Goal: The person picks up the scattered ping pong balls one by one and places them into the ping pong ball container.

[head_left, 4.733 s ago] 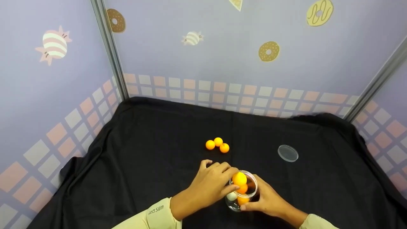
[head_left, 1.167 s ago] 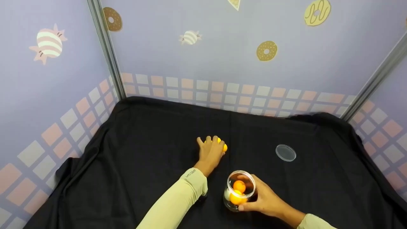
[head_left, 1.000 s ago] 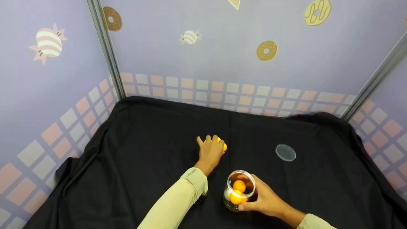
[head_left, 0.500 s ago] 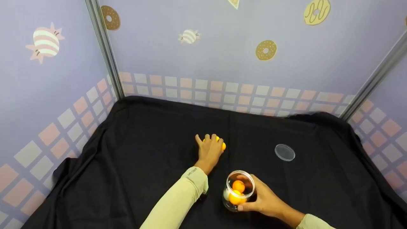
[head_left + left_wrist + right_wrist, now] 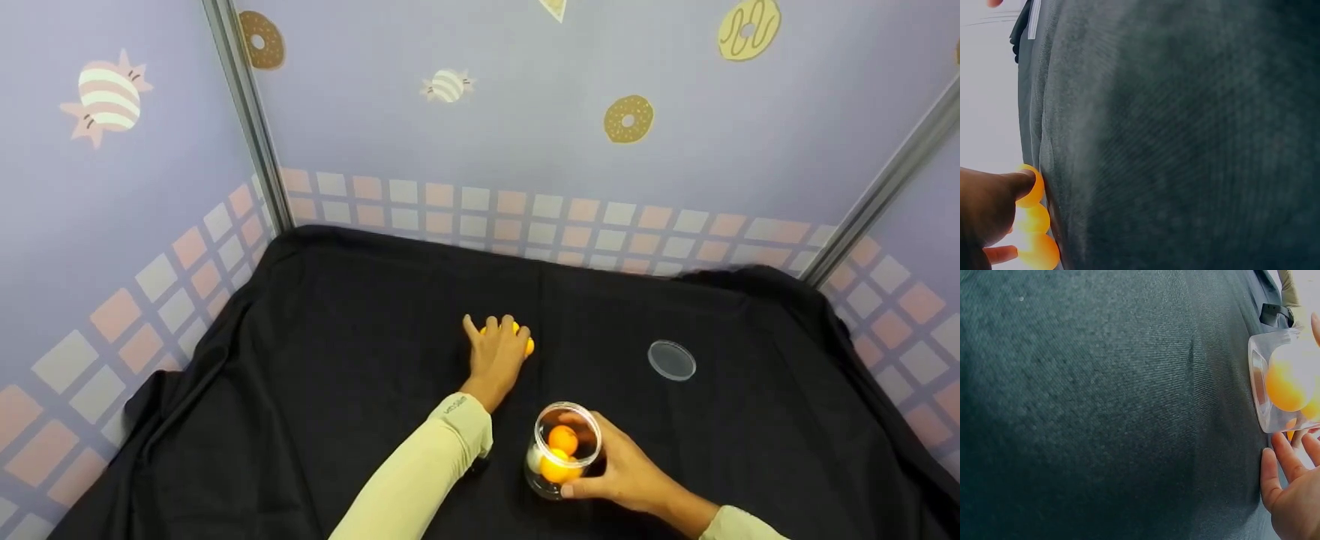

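Note:
My left hand (image 5: 496, 356) reaches out over three orange ping-pong balls (image 5: 529, 347) on the black cloth, fingers spread and bent down around them. In the left wrist view its thumb lies against the nearest ball (image 5: 1033, 194), and two more are bunched behind. My right hand (image 5: 630, 471) grips a clear plastic jar (image 5: 541, 487) from the right side, thumb in front and fingers behind. The jar has no lid on and stands on the cloth. Inside are orange balls (image 5: 562, 440) and a white ball (image 5: 534, 457), the latter partly hidden.
A clear round lid (image 5: 672, 361) lies flat on the black cloth (image 5: 390, 315) to the right, beyond the jar. Patterned lilac panels (image 5: 525, 135) rise behind and at both sides of the table. A dark band (image 5: 1276, 315) sits at the left sleeve.
Earlier my left hand was at the jar's mouth with an orange ball; it has since moved away to the three loose balls and stayed there. The right hand has kept its hold.

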Motion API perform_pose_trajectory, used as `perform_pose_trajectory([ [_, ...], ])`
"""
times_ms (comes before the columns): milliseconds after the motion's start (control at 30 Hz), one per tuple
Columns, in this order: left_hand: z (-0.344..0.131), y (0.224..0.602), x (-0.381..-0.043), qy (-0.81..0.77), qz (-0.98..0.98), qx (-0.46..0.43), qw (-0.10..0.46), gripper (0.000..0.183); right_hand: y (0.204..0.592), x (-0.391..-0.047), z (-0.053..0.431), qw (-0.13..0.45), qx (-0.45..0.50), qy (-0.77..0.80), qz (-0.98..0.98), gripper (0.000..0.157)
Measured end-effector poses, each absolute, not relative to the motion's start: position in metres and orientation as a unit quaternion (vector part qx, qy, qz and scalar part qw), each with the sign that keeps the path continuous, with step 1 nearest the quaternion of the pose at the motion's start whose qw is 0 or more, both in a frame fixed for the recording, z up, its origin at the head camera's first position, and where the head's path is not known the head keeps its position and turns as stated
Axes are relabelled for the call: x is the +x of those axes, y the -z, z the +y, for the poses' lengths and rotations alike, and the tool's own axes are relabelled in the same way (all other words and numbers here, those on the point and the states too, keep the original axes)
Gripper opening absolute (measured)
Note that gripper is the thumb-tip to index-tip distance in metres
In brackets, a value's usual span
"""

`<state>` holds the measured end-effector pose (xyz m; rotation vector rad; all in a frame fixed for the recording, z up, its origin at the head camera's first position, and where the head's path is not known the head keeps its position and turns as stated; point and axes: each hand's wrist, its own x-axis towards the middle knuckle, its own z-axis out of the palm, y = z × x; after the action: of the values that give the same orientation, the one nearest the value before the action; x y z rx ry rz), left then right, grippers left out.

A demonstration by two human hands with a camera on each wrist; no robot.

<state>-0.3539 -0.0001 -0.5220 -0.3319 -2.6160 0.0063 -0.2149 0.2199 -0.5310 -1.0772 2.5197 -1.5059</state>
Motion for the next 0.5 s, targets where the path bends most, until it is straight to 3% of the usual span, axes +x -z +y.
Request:
perform_pose_trajectory([
  [500, -0.007, 0.509, -0.349, -0.004, -0.949, -0.135, 0.285, 0.033, 0.531, -0.215, 0.219, 0.009, -0.35, 0.49, 0.798, 0.086],
])
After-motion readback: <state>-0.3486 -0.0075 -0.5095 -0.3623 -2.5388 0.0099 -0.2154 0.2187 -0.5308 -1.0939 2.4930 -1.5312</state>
